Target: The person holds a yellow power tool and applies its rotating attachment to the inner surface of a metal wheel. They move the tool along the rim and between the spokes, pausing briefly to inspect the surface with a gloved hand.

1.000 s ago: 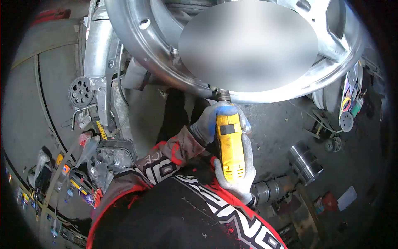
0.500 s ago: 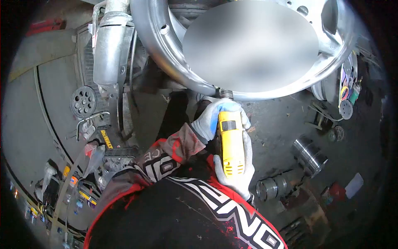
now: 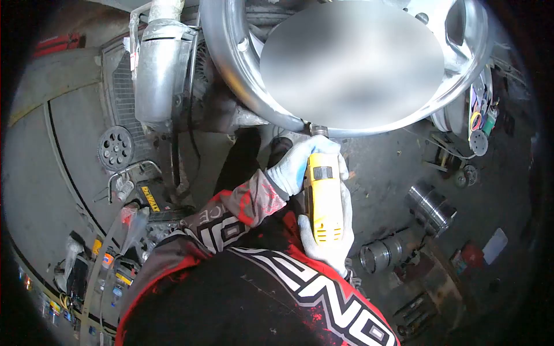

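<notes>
Both gloved hands are on a yellow handheld grinder (image 3: 325, 199), which points away from my body. My left hand (image 3: 293, 165) is closed around its front end, just behind the dark metal head. Lower down, my right hand (image 3: 330, 249) wraps the rear of the body from below and the right side. The grinder's head meets the near lower edge of a shiny metal wheel rim (image 3: 262, 104); whether it touches cannot be made out. A blurred oval hides most of the rim's middle.
A silver cylindrical machine part (image 3: 157, 78) stands at the upper left. A perforated disc (image 3: 115, 148) and a black-and-yellow tool case (image 3: 151, 198) lie below it. Shiny metal cylinders (image 3: 431, 209) rest on the floor at right. Discs and tape rolls (image 3: 478, 121) hang at far right.
The view has shifted slightly, so the rim sits a little to the right at its left edge. Both hands keep their hold on the grinder, its head still at the rim's lower edge.
</notes>
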A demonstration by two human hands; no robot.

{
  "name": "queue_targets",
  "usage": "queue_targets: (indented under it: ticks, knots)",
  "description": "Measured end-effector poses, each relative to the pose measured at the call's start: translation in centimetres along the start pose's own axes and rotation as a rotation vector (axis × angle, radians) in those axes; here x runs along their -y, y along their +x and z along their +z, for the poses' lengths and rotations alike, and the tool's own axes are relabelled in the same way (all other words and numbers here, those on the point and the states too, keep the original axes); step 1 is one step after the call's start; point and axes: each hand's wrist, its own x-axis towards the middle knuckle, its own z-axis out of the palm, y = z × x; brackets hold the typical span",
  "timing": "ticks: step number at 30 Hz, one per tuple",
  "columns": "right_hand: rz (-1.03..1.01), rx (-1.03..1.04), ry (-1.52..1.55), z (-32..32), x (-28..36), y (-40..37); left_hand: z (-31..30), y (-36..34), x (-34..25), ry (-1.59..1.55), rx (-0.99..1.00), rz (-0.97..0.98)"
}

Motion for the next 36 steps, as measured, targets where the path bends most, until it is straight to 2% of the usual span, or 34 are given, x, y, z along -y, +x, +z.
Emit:
queue_targets:
  ticks: [3,6,9,11,16,19,21,22,25,29,33,36]
  knots:
    - [0.032,-0.005,0.045,0.1,0.5,0.0,0.0,-0.1,-0.1,-0.056,0.068,-0.029]
    - [0.073,0.081,0.086,-1.2,1.1,1.2,0.8,0.0,0.0,0.026,0.03,0.04]
    - [0.092,0.121,0.229,-3.3,0.8,1.6,1.8,0.1,1.0,-0.08,-0.025,0.045]
    - [0.051,0.127,0.177,-4.6,-0.1,1.9,2.1,0.0,2.2,-0.072,-0.073,0.18]
    - [-0.021,0.177,0.155,-5.7,-0.7,3.5,1.8,1.7,2.1,-0.075,-0.089,0.191]
    - [-0.039,0.184,0.125,-6.4,-0.4,4.4,2.3,2.2,1.7,-0.022,0.016,0.223]
    - [-0.056,0.179,0.107,-7.1,-0.3,4.7,2.9,3.2,2.2,-0.202,0.072,0.182]
    - [-0.013,0.175,0.107,-7.4,-0.3,4.8,2.8,3.8,2.6,-0.187,-0.011,0.149]
    - [0.023,0.158,0.12,-7.9,-0.5,4.8,2.4,5.6,3.8,-0.193,-0.038,0.098]
    - [0.013,0.213,0.125,-8.1,-0.5,5.2,3.7,3.3,2.8,-0.212,0.012,0.233]
    - [-0.052,0.261,0.081,-8.1,0.0,6.0,3.3,3.4,2.6,-0.091,0.059,0.382]
    - [-0.088,0.261,0.017,-9.0,-0.6,6.6,3.5,5.2,3.4,-0.212,0.05,0.296]
